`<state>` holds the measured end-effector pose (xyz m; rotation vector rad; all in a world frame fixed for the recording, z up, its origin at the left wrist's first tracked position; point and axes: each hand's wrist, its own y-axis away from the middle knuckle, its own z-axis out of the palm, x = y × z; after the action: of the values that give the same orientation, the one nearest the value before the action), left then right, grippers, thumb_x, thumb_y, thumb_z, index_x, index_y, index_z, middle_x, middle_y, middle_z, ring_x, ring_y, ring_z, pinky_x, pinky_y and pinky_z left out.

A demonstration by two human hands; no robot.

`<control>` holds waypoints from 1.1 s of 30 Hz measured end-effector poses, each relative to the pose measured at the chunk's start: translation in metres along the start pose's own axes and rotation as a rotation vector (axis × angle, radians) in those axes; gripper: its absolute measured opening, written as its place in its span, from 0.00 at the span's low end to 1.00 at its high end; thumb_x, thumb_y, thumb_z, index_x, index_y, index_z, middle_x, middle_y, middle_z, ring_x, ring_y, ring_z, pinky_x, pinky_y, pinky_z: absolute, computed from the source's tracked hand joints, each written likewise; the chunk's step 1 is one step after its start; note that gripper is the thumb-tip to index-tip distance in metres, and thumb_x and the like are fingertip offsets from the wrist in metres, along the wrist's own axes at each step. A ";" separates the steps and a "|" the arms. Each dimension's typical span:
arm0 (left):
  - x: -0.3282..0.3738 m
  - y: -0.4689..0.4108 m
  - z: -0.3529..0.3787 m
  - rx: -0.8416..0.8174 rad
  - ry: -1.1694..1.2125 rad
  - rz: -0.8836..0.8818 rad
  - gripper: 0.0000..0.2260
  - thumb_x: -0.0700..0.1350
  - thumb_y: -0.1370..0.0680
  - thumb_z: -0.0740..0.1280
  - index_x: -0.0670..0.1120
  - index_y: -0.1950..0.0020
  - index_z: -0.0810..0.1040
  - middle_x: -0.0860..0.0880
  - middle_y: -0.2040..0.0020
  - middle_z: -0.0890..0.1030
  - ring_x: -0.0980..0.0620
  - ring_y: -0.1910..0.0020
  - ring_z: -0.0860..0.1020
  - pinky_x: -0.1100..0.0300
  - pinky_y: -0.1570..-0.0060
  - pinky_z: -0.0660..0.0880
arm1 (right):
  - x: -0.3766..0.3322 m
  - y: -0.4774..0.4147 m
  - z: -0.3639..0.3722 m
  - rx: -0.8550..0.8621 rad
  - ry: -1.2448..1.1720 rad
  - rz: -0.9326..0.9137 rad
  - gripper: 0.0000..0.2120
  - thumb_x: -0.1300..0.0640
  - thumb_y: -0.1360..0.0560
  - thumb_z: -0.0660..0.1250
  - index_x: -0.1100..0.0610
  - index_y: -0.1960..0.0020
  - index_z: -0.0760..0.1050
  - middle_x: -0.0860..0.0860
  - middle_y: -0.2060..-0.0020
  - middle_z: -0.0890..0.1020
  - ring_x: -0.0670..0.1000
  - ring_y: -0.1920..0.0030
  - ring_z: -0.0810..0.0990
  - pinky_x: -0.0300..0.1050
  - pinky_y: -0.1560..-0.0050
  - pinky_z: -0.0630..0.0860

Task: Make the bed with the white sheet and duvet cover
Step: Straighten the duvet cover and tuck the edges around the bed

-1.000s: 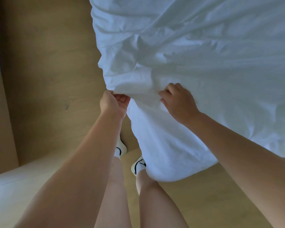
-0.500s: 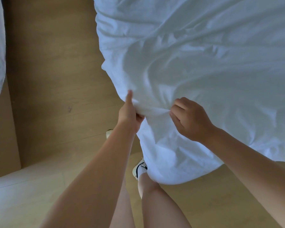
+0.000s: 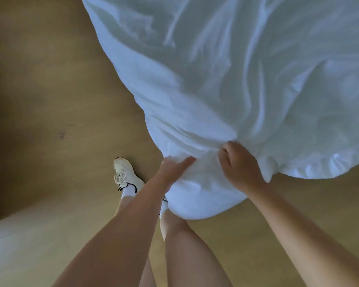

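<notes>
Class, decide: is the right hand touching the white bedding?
Touching. The head view shows the right hand with its fingers curled into a gathered fold of the white bedding.

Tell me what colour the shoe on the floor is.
The shoe is white with black trim, best seen in the head view.
</notes>
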<state>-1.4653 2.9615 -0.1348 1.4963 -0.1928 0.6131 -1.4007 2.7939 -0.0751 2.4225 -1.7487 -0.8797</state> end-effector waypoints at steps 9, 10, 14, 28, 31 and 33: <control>-0.009 0.018 0.002 0.222 -0.030 0.114 0.15 0.47 0.26 0.65 0.46 0.71 0.68 0.54 0.76 0.68 0.52 0.73 0.67 0.64 0.74 0.64 | -0.012 0.022 0.027 0.143 0.028 -0.028 0.26 0.46 0.27 0.60 0.67 0.41 0.73 0.62 0.46 0.76 0.64 0.45 0.74 0.56 0.41 0.69; -0.015 0.036 -0.015 0.244 -0.047 0.148 0.15 0.48 0.28 0.66 0.45 0.72 0.70 0.54 0.76 0.68 0.53 0.74 0.67 0.65 0.74 0.64 | -0.019 0.023 0.029 0.137 0.020 -0.044 0.30 0.44 0.27 0.59 0.67 0.38 0.72 0.63 0.44 0.76 0.64 0.43 0.73 0.57 0.39 0.69; -0.069 0.116 -0.105 0.438 -0.017 0.213 0.11 0.51 0.33 0.67 0.46 0.73 0.80 0.56 0.77 0.75 0.62 0.77 0.71 0.68 0.78 0.67 | -0.066 0.038 0.063 -0.052 0.186 -0.185 0.37 0.35 0.31 0.57 0.61 0.33 0.70 0.60 0.36 0.74 0.62 0.36 0.73 0.59 0.40 0.69; -0.048 -0.051 -0.113 0.264 0.086 -0.034 0.24 0.52 0.29 0.64 0.43 0.36 0.72 0.46 0.45 0.79 0.46 0.48 0.79 0.53 0.54 0.75 | -0.091 -0.006 0.137 -0.194 0.332 -0.127 0.37 0.40 0.28 0.65 0.57 0.28 0.57 0.55 0.34 0.65 0.58 0.36 0.65 0.53 0.41 0.65; -0.019 -0.069 -0.121 0.257 0.282 -0.073 0.32 0.66 0.28 0.59 0.46 0.32 0.71 0.48 0.39 0.77 0.47 0.41 0.76 0.52 0.40 0.71 | -0.104 -0.014 0.137 -0.090 0.159 -0.119 0.32 0.46 0.28 0.68 0.60 0.31 0.62 0.56 0.35 0.66 0.58 0.36 0.65 0.51 0.40 0.64; -0.008 -0.073 -0.117 0.233 0.317 -0.101 0.33 0.69 0.27 0.57 0.46 0.33 0.73 0.49 0.41 0.78 0.49 0.43 0.77 0.54 0.40 0.72 | -0.110 -0.020 0.133 -0.015 0.030 -0.124 0.31 0.50 0.29 0.69 0.62 0.31 0.64 0.58 0.35 0.67 0.59 0.36 0.66 0.49 0.39 0.62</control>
<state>-1.4651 3.0756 -0.2127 1.5967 0.2042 0.8014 -1.4668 2.9376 -0.1467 2.5445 -1.5908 -0.8586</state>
